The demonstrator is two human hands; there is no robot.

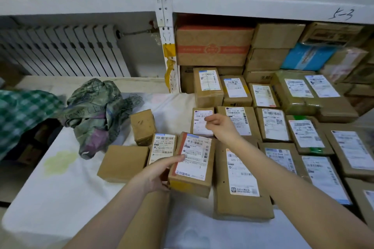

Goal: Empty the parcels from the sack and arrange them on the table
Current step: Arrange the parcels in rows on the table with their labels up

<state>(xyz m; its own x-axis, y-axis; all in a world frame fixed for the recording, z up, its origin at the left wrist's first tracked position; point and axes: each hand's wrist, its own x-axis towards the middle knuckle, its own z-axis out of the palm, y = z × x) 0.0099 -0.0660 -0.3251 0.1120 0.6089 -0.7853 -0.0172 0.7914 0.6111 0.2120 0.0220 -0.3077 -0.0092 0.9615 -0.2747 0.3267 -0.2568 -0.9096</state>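
Several brown parcels with white labels lie in rows on the white-covered table (60, 188). My left hand (155, 176) grips a brown parcel with a red-edged label (192, 166) at its left side, thumb on the label. My right hand (220, 125) hovers above a small labelled parcel (201, 122), fingers loosely curled and holding nothing. A crumpled green mesh sack (97, 113) lies on the table to the left. Two plain unlabelled boxes sit near it, one at the front (123, 162) and one behind (142, 126).
White shelving (263, 4) with stacked cartons stands behind and to the right. A radiator (60, 50) is on the back wall at left. A green checked bag (22, 115) sits off the table's left edge. Bare tablecloth lies at the front left.
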